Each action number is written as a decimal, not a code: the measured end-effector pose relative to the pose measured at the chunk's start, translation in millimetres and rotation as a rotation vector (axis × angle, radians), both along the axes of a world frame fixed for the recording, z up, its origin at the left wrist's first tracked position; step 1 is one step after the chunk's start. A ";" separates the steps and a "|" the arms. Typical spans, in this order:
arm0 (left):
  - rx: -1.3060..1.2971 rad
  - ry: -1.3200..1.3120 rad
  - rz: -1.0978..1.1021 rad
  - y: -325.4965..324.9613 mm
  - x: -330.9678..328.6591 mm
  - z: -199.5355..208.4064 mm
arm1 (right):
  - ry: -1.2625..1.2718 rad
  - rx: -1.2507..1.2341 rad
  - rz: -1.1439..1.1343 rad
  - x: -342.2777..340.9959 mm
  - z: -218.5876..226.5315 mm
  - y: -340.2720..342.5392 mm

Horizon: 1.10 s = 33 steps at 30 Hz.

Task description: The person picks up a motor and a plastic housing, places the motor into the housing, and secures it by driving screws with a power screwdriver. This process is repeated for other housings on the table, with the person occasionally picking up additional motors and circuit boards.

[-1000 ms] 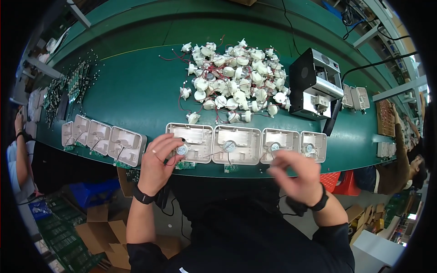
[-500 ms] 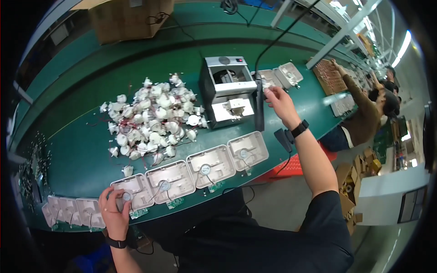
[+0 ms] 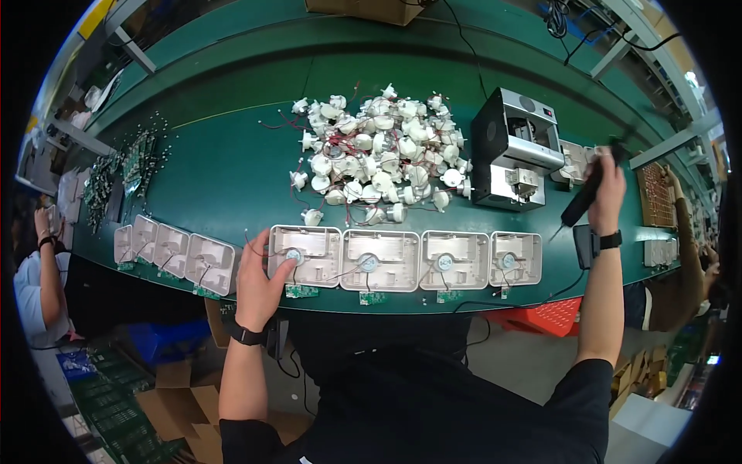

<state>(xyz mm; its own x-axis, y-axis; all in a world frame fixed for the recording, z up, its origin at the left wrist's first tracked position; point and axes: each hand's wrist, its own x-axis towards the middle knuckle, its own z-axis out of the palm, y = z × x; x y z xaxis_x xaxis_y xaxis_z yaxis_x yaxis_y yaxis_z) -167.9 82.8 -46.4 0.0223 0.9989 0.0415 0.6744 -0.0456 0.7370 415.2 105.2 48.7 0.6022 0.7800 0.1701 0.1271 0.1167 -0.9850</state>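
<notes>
Several whitish plastic housings stand in a row along the table's front edge. Each has a round speaker inside and a small green circuit board at its front side. My left hand (image 3: 259, 282) straddles the left wall of the leftmost housing (image 3: 313, 246), fingers outside and thumb inside against the speaker (image 3: 294, 255). My right hand (image 3: 608, 189) is closed around a black electric screwdriver (image 3: 584, 193), its thin bit pointing down and left above the table. A silver-black machine (image 3: 516, 151) stands left of that hand.
A heap of white round parts with red wires (image 3: 379, 155) lies mid-table. More housings (image 3: 209, 263) stand at the left, near small circuit boards (image 3: 139, 166). Other housings (image 3: 572, 162) sit behind the screwdriver. Co-workers are at both sides; a red crate (image 3: 541, 317) is below the edge.
The view has swung right-to-left, bringing the left co-worker in. My right hand has taken the screwdriver and tilted it; my left hand's thumb and fingers are spread wider at the leftmost housing.
</notes>
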 end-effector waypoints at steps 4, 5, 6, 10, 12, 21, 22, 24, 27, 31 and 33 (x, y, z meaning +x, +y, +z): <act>0.138 0.046 -0.083 9.8 2.2 -24.3 | -0.114 0.361 -0.069 1.3 10.3 -16.3; 0.105 -0.002 -0.061 9.6 3.9 -24.7 | -0.082 0.400 -0.059 3.2 -3.0 -14.2; 0.070 -0.044 -0.037 9.6 3.2 -20.1 | -0.044 0.439 -0.048 4.6 -13.3 -12.4; -0.015 -0.078 -0.114 23.7 16.4 -7.8 | -0.123 0.460 -0.188 17.0 -30.5 -43.5; -0.024 -0.080 -0.171 27.8 16.9 -6.0 | -0.180 0.393 -0.214 14.0 -38.2 -38.7; -0.008 -0.225 -0.101 16.0 24.9 -8.5 | 0.059 0.573 0.084 -46.5 39.7 -18.6; 0.020 -0.213 -0.099 16.9 27.1 -10.3 | 0.062 0.573 0.080 -56.7 42.3 -9.3; 0.036 -0.172 -0.080 15.4 27.7 -14.8 | -0.040 0.505 0.120 -74.9 45.4 11.4; 0.068 -0.096 -0.034 13.1 24.9 -16.5 | -0.094 0.469 0.114 -80.3 35.5 24.9; -0.008 -0.169 -0.045 16.0 22.2 -15.0 | -0.057 0.406 0.135 -79.7 32.1 25.3; 0.002 -0.209 -0.022 15.7 24.5 -19.8 | -0.025 0.381 0.145 -78.6 29.5 20.1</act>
<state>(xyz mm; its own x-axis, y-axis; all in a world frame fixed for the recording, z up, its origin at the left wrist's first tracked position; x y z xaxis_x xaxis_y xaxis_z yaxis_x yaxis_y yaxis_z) -143.4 98.5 -66.2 0.0350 0.9981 0.0498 0.5060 -0.0607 0.8604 336.7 125.3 78.2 0.4825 0.7351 0.4763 0.1060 0.4908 -0.8648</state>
